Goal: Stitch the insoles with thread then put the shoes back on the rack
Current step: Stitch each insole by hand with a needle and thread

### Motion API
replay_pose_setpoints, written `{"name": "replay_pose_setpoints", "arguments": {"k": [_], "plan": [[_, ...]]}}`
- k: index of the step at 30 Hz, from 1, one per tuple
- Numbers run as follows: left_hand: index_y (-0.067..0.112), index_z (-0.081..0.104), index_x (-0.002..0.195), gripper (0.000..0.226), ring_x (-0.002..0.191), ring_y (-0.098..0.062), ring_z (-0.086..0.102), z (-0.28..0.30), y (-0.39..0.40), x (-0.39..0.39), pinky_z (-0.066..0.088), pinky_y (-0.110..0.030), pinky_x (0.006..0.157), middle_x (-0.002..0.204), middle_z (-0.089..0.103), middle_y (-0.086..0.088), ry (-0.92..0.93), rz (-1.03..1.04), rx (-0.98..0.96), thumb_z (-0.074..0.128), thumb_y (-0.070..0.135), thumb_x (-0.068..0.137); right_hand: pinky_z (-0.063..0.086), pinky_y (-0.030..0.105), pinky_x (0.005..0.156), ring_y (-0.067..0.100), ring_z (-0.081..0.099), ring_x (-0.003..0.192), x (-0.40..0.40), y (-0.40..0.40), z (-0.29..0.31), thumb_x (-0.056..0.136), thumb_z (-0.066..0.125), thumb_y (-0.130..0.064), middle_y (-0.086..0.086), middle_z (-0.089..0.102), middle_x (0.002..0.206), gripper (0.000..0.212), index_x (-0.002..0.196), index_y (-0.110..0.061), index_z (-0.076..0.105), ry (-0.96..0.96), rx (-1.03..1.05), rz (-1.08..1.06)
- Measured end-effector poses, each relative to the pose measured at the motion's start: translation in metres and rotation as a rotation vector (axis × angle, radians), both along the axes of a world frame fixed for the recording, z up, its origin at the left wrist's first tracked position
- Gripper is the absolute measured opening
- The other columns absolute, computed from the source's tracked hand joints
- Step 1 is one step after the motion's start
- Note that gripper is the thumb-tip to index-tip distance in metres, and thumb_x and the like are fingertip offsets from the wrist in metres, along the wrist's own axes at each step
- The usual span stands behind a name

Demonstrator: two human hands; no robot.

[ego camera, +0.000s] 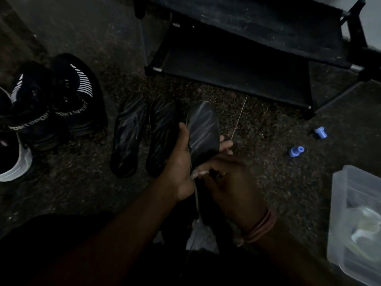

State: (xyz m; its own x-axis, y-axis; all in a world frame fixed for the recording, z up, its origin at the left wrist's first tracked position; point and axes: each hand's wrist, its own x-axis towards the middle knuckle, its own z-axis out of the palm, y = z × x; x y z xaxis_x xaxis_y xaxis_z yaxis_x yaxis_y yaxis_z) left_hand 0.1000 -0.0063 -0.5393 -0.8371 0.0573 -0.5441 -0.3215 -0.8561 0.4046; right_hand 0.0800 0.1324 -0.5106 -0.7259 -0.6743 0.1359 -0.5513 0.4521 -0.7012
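Light: v. dim, detail soft.
Left hand: wrapped round the left edge of a dark insole, thumb up along its side, fingertips poking out past the right edge. Grasping it, held up off the floor.
Right hand: below the insole's lower end, fingers curled in on something small & dark at its heel; can't tell what exactly. Pale frayed bit shows betw. the two hands. Band on that wrist.
Thread: thin pale line running up & right from the left fingertips, taut, toward the rack. Another strand drops from the hands toward the lap.
Other insoles: two more flat on the floor, one left, one just beside the held one, partly behind the left hand.
Shoes: dark pair w/ white stripes and "SPORT" lettering, on the floor far left, well apart from the rack.
Rack: black, low shelves, top right.
Blue bits: two small blue plastic pieces on the floor, right of the hands.
Tub: clear plastic container, lower right; contents unclear.
Floor: dark, speckled.
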Motion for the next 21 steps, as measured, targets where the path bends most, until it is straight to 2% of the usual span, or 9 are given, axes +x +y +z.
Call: {"name": "replay_pose_setpoints", "arguments": {"k": [1, 3, 6, 8, 10, 12, 14, 17, 21], "plan": [[0.006, 0.052, 0.143, 0.104, 0.135, -0.032, 0.053, -0.002, 0.001, 0.0, 0.036, -0.047, 0.116, 0.141, 0.06, -0.016, 0.009, -0.022, 0.002, 0.022, 0.087, 0.085, 0.051, 0.037, 0.082, 0.011, 0.062, 0.09, 0.0, -0.001, -0.001, 0.082, 0.071, -0.01, -0.011, 0.07, 0.09, 0.017, 0.086, -0.026, 0.075, 0.069, 0.022, -0.008], [0.009, 0.054, 0.143, 0.105, 0.132, -0.03, 0.056, -0.004, 0.004, -0.001, 0.041, -0.047, 0.112, 0.141, 0.061, -0.013, 0.025, -0.056, 0.027, 0.019, 0.088, 0.083, 0.05, 0.037, 0.083, 0.014, 0.061, 0.091, -0.007, 0.002, -0.004, 0.081, 0.07, -0.012, -0.007, 0.072, 0.092, 0.016, 0.086, -0.025, 0.077, 0.173, 0.034, -0.105], [0.019, 0.057, 0.142, 0.103, 0.126, -0.032, 0.061, -0.009, 0.014, -0.002, 0.044, -0.051, 0.11, 0.137, 0.064, -0.013, -0.015, -0.102, -0.037, 0.025, 0.092, 0.077, 0.048, 0.045, 0.086, 0.024, 0.062, 0.096, -0.017, 0.012, -0.007, 0.085, 0.065, -0.019, -0.003, 0.073, 0.098, 0.018, 0.094, -0.027, 0.079, 0.223, 0.125, -0.3], [0.02, 0.06, 0.14, 0.107, 0.125, -0.03, 0.062, -0.01, 0.015, -0.001, 0.044, -0.05, 0.11, 0.136, 0.064, -0.012, -0.024, -0.115, -0.09, 0.024, 0.096, 0.073, 0.048, 0.046, 0.084, 0.024, 0.064, 0.092, -0.008, 0.005, -0.003, 0.088, 0.058, -0.023, -0.003, 0.073, 0.095, 0.021, 0.094, -0.026, 0.078, 0.17, 0.15, -0.262], [0.013, 0.068, 0.131, 0.113, 0.126, -0.027, 0.062, -0.007, 0.01, 0.0, 0.045, -0.043, 0.108, 0.136, 0.065, -0.012, -0.007, -0.102, -0.052, 0.012, 0.094, 0.075, 0.049, 0.044, 0.081, 0.02, 0.063, 0.084, 0.009, -0.008, 0.005, 0.086, 0.062, -0.019, -0.001, 0.071, 0.085, 0.015, 0.085, -0.022, 0.076, 0.086, 0.105, -0.137], [0.01, 0.063, 0.135, 0.116, 0.129, -0.028, 0.059, -0.004, 0.007, 0.0, 0.044, -0.042, 0.11, 0.138, 0.063, -0.014, -0.001, -0.085, -0.021, 0.01, 0.094, 0.075, 0.048, 0.044, 0.081, 0.021, 0.062, 0.081, 0.012, -0.013, 0.009, 0.088, 0.062, -0.021, 0.001, 0.069, 0.081, 0.014, 0.08, -0.02, 0.074, 0.115, 0.138, -0.094], [0.014, 0.059, 0.14, 0.111, 0.128, -0.029, 0.06, -0.001, 0.013, 0.001, 0.044, -0.046, 0.11, 0.138, 0.063, -0.012, 0.009, -0.079, -0.047, 0.015, 0.093, 0.076, 0.049, 0.045, 0.081, 0.025, 0.064, 0.084, -0.004, -0.003, 0.002, 0.093, 0.059, -0.027, 0.001, 0.072, 0.086, 0.019, 0.083, -0.023, 0.075, 0.185, 0.188, -0.204], [0.022, 0.06, 0.139, 0.099, 0.119, -0.025, 0.066, -0.002, 0.02, 0.001, 0.052, -0.043, 0.1, 0.131, 0.068, -0.008, -0.018, -0.095, -0.142, 0.016, 0.088, 0.08, 0.048, 0.047, 0.078, 0.03, 0.065, 0.083, -0.015, 0.01, 0.002, 0.092, 0.058, -0.026, 0.004, 0.073, 0.09, 0.019, 0.088, -0.021, 0.076, 0.268, 0.196, -0.361], [0.013, 0.059, 0.14, 0.108, 0.124, -0.027, 0.064, -0.004, 0.012, 0.0, 0.05, -0.041, 0.105, 0.133, 0.066, -0.012, -0.042, -0.038, -0.147, 0.016, 0.091, 0.078, 0.048, 0.041, 0.074, 0.02, 0.061, 0.072, 0.013, -0.012, 0.011, 0.089, 0.061, -0.021, 0.002, 0.068, 0.074, 0.02, 0.073, -0.015, 0.072, 0.1, 0.094, -0.146]]}}
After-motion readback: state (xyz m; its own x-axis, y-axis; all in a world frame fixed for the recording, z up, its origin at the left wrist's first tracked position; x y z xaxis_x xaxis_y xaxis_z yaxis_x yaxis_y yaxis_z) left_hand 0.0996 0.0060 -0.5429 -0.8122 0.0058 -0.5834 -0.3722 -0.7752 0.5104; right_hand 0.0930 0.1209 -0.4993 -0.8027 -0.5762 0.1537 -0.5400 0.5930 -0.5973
